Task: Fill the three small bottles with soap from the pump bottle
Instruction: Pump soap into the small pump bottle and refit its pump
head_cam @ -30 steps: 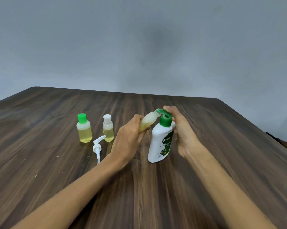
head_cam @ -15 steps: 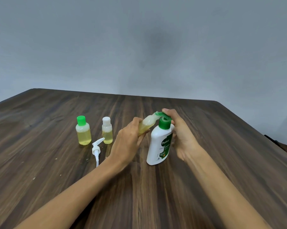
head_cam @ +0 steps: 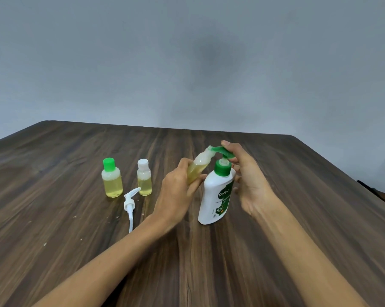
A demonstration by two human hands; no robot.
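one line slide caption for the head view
Left hand tilts small bottle to pump bottle nozzle; right hand on pump.

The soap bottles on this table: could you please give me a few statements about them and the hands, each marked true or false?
1. The left hand holds a small bottle tilted, its mouth at the green pump spout. True.
2. The right hand lies flat on the table. False: its fingers are on the pump head, above the white pump bottle.
3. Two capped small bottles stand left of the hands, a green-capped bottle and a white-capped bottle. True.
4. Both capped bottles are empty. False: both hold yellowish liquid.
5. A loose white pump lies on the table near them. True.
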